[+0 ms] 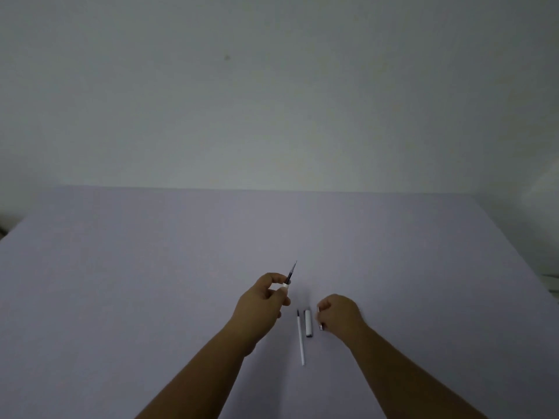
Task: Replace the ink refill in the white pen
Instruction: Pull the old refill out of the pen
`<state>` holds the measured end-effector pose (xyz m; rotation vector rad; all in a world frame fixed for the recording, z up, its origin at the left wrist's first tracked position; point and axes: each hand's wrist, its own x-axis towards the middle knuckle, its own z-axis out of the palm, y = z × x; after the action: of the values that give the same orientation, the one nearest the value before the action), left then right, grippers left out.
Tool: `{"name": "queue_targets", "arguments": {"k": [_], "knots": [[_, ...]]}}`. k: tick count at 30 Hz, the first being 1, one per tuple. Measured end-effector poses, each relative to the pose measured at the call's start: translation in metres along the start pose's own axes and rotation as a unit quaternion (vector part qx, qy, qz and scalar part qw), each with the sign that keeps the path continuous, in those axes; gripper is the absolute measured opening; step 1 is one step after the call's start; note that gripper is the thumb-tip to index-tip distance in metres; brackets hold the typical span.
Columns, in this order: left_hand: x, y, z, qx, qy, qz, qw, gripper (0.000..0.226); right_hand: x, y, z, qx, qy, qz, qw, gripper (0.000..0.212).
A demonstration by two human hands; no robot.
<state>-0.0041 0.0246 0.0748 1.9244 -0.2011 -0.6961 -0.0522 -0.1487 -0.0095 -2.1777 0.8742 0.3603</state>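
My left hand (262, 300) is closed around the white pen barrel (284, 286), held a little above the table. A dark refill (292, 271) sticks out of the barrel and points up and away. My right hand (338, 314) rests on the table with its fingers curled around a small dark-tipped pen part (321, 326), mostly hidden. Between my hands lie a thin white refill (300, 338) with a dark tip and a short white pen cap (308, 323), side by side on the table.
The table (151, 282) has a plain pale lilac top that runs to a bare white wall (272, 86) at the back. Its right edge slants down at the far right.
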Motion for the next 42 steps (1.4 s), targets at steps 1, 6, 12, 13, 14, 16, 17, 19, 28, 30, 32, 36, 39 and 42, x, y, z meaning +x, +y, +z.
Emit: {"name": "queue_targets", "arguments": {"k": [1, 6, 12, 13, 14, 16, 17, 19, 28, 30, 32, 36, 39, 42], "knots": [[0.003, -0.005, 0.003, 0.004, -0.001, -0.006, 1.000, 0.015, 0.002, 0.003, 0.005, -0.012, 0.004, 0.000, 1.000, 0.010], [0.009, -0.025, 0.013, 0.010, -0.008, -0.038, 0.999, 0.016, 0.004, 0.011, 0.021, 0.028, 0.036, 0.005, 0.999, 0.016], [0.011, -0.032, 0.019, 0.015, -0.013, -0.047, 0.999, 0.018, 0.005, 0.014, 0.025, 0.066, 0.046, 0.019, 0.997, 0.018], [0.012, -0.032, 0.019, 0.016, -0.014, -0.046, 0.999, 0.018, 0.005, 0.014, 0.026, 0.077, 0.046, 0.023, 0.996, 0.019], [0.012, -0.032, 0.019, 0.017, -0.015, -0.046, 0.999, 0.018, 0.004, 0.015, 0.026, 0.086, 0.045, 0.025, 0.995, 0.020], [0.013, -0.032, 0.019, 0.017, -0.016, -0.047, 0.999, 0.018, 0.004, 0.016, 0.026, 0.096, 0.044, 0.026, 0.994, 0.023], [0.013, -0.032, 0.019, 0.017, -0.017, -0.048, 0.999, 0.018, 0.003, 0.016, 0.026, 0.100, 0.043, 0.026, 0.994, 0.024], [0.012, -0.032, 0.019, 0.017, -0.017, -0.050, 0.998, 0.017, 0.003, 0.017, 0.026, 0.108, 0.045, 0.023, 0.993, 0.024], [0.005, -0.026, 0.014, 0.002, -0.013, -0.027, 1.000, 0.012, -0.015, -0.005, 0.002, 0.268, 0.047, -0.021, 0.962, 0.010], [0.004, -0.021, 0.013, -0.001, -0.009, -0.016, 1.000, 0.013, -0.024, -0.024, -0.010, 0.339, 0.008, -0.046, 0.939, 0.005], [-0.001, -0.011, 0.011, -0.003, -0.001, 0.006, 1.000, 0.012, -0.036, -0.042, -0.023, 0.334, -0.006, -0.085, 0.939, 0.008], [-0.005, 0.005, 0.010, -0.011, 0.004, 0.039, 0.999, 0.009, -0.045, -0.068, -0.045, 0.336, 0.024, -0.131, 0.932, 0.008], [-0.010, 0.012, 0.006, -0.017, 0.007, 0.061, 0.998, 0.010, -0.047, -0.086, -0.072, 0.441, 0.115, -0.127, 0.881, 0.009], [-0.012, 0.013, 0.000, -0.024, 0.017, 0.059, 0.998, 0.011, -0.037, -0.086, -0.093, 0.502, 0.168, -0.106, 0.841, 0.015]]}}
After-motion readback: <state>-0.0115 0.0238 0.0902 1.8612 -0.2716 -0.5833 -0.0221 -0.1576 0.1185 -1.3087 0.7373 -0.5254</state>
